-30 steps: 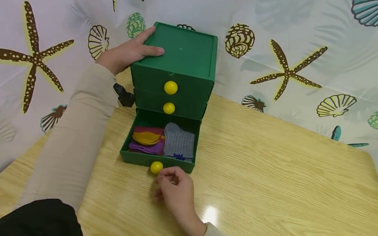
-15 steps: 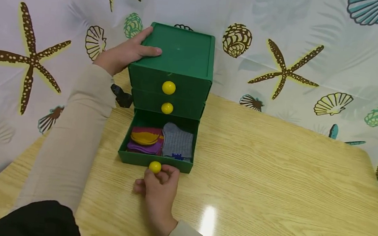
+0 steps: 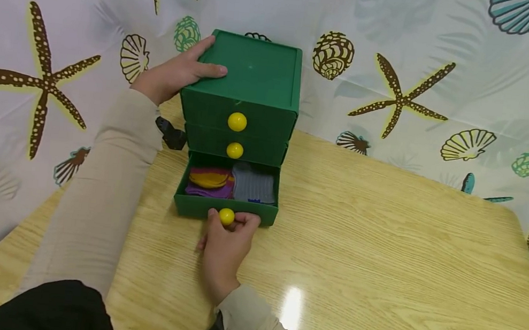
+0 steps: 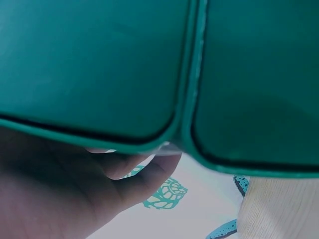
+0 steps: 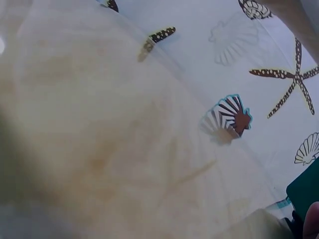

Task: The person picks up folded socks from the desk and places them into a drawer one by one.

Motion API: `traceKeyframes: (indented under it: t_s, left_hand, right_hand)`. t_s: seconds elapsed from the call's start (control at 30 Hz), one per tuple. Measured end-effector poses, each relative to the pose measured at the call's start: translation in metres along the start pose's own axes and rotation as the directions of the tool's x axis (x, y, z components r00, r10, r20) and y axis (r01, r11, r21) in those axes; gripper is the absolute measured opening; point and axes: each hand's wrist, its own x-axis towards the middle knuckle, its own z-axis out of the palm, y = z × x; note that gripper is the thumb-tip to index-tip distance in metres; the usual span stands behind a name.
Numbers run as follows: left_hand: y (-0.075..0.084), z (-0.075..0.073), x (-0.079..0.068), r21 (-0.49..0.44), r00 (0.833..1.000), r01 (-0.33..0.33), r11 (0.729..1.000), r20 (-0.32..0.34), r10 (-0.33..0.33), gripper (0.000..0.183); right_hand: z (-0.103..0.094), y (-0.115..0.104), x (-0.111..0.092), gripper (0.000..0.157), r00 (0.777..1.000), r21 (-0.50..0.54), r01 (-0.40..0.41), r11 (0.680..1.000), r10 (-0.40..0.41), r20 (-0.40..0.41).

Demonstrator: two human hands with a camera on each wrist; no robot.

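A green cabinet [image 3: 250, 72] has three drawers with yellow knobs; the bottom drawer [image 3: 194, 209] is partly pulled out. Inside it lie folded purple, red and mustard socks [image 3: 209, 181] and folded grey socks [image 3: 255, 185]. My left hand [image 3: 177, 72] rests on the cabinet's upper left side, thumb extended over the top. In the left wrist view its fingers lie against the green side wall [image 4: 94, 64]. The thumb and fingers of my right hand [image 3: 225, 252] pinch the bottom drawer's yellow knob [image 3: 227, 216]. The right wrist view shows only the hand's edge [image 5: 311, 221].
The cabinet stands on a light wooden table [image 3: 383, 236] near its back left edge. Behind hangs a white curtain [image 3: 281, 5] printed with starfish and shells. A black wrist camera [image 3: 171, 133] sits by the cabinet's left side.
My right hand has moved left onto the bottom knob and grasped it. The bottom drawer has slid partway inward with its socks. My left hand stays on the cabinet.
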Motion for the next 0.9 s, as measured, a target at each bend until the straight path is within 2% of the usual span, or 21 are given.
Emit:
traceKeyframes:
  t_s: [0.17, 0.37, 0.63, 0.9]
  left_hand:
    - [0.0, 0.0, 0.001, 0.0, 1.0, -0.018, 1.0, 0.008, 0.018, 0.094]
    - [0.0, 0.0, -0.001, -0.021, 1.0, 0.002, 1.0, 0.004, -0.002, 0.093]
    - [-0.001, 0.001, 0.001, -0.035, 1.0, -0.007, 0.999, 0.0, 0.007, 0.093]
    - [-0.003, -0.001, 0.003, -0.025, 1.0, 0.009, 1.0, -0.011, -0.01, 0.093]
  right_hand:
    - [0.004, 0.002, 0.01, 0.04, 0.999, -0.053, 0.053, 0.997, -0.053, 0.001]
    - [0.01, 0.001, 0.02, 0.04, 0.995, -0.094, 0.087, 0.992, -0.091, -0.039]
    - [0.02, 0.003, 0.027, 0.042, 0.996, 0.026, 0.043, 0.999, -0.041, -0.074]
    - [0.029, 0.007, 0.033, 0.041, 0.994, 0.032, 0.031, 0.999, -0.027, -0.11]
